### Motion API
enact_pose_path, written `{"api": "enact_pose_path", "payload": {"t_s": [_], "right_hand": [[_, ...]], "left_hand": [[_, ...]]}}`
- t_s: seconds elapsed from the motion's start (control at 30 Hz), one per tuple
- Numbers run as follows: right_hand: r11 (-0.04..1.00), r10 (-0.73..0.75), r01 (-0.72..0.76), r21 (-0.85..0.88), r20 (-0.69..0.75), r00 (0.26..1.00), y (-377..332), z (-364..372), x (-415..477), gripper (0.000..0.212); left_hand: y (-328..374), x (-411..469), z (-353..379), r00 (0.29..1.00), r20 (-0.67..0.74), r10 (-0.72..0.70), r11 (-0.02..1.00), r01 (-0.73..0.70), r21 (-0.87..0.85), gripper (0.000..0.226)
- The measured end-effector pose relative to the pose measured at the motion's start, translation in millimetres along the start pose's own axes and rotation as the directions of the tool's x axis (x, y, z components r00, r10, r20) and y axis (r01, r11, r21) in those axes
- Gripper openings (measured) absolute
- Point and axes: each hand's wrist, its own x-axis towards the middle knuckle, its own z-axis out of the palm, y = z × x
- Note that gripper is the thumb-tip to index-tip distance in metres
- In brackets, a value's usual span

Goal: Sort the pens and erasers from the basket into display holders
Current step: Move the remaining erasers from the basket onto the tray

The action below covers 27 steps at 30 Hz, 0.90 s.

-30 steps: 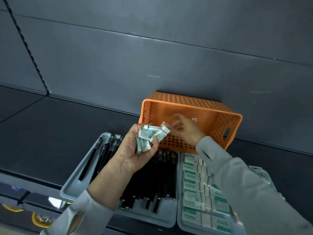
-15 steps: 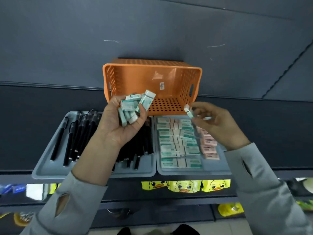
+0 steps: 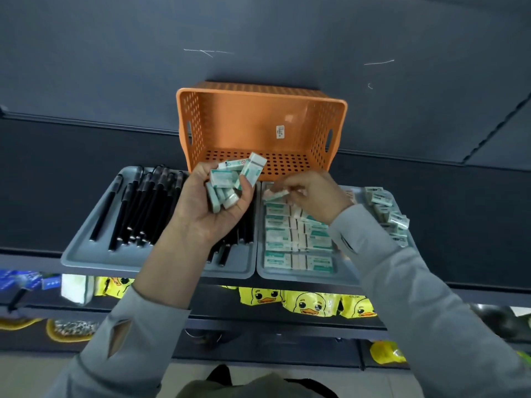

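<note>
The single eraser, white in a pale green sleeve and blurred, lies flat just right of frame centre, over the far end of the right tray. Half a second ago it was raised in front of the basket's lower edge. It now sits lower, at the topmost of the rows of erasers. Whether it touches them cannot be told.

The right hand pinches this eraser between thumb and fingertips, with the fingers curled close.

The left hand, palm up at frame centre, grips the bundle of erasers as before. Its fingers are curled round them, and one eraser juts up and to the right.

The rows of erasers lie side by side in green-and-white sleeves. Grey-sleeved erasers lie loose along the right tray's right side.

The orange basket stands just behind both trays, its opening facing the camera.

The left tray holds black pens laid lengthwise.

Yellow duck packets hang on the shelf below.
</note>
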Motion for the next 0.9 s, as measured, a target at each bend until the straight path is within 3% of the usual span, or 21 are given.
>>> {"api": "enact_pose_path", "payload": {"t_s": [0.13,0.37,0.4,0.47,0.53,0.7,0.83,0.9], "right_hand": [[0.989,-0.03,0.051,-0.14,0.148,0.989,6.4,-7.1,0.2,0.041],[0.989,-0.027,0.038,-0.14,0.079,0.996,4.3,4.1,11.8,0.028],[0.996,-0.036,0.04,-0.086,0.049,0.998,2.4,1.2,12.8,0.027],[0.973,-0.035,0.037,0.229,-0.012,0.999,-7.1,-8.2,13.4,0.023],[0.858,-0.032,0.034,0.512,-0.014,0.999,-19.1,-16.8,13.5,0.022],[0.844,-0.098,0.12,0.522,-0.068,0.993,-23.5,-22.4,16.5,0.013],[0.723,0.082,0.027,0.69,-0.125,0.989,-11.7,-29.1,8.7,0.007],[0.756,0.163,-0.028,0.654,-0.147,0.976,-2.1,-29.8,3.4,0.01]], "left_hand": [[0.4,0.9,-7.9,1.0,-0.005,-0.002,1.0,0.001,-0.008,0.033],[-0.8,2.1,-7.2,0.999,-0.004,0.034,0.998,-0.034,0.052,0.023],[-1.1,2.5,-6.5,0.999,-0.005,0.04,0.997,-0.04,0.068,0.021],[-2.8,4.2,-4.3,0.999,0.004,0.037,0.996,-0.037,0.077,0.021],[-5.1,6.8,-1.5,0.999,0.013,0.031,0.996,-0.032,0.085,0.023],[-6.5,11.6,6.6,0.999,0.039,0.028,0.995,-0.032,0.099,0.022],[-3.3,15.0,8.0,0.998,0.041,0.045,0.997,-0.047,0.059,0.014],[-0.8,17.5,5.4,0.997,0.051,0.05,0.998,-0.052,0.03,0.014]]}}
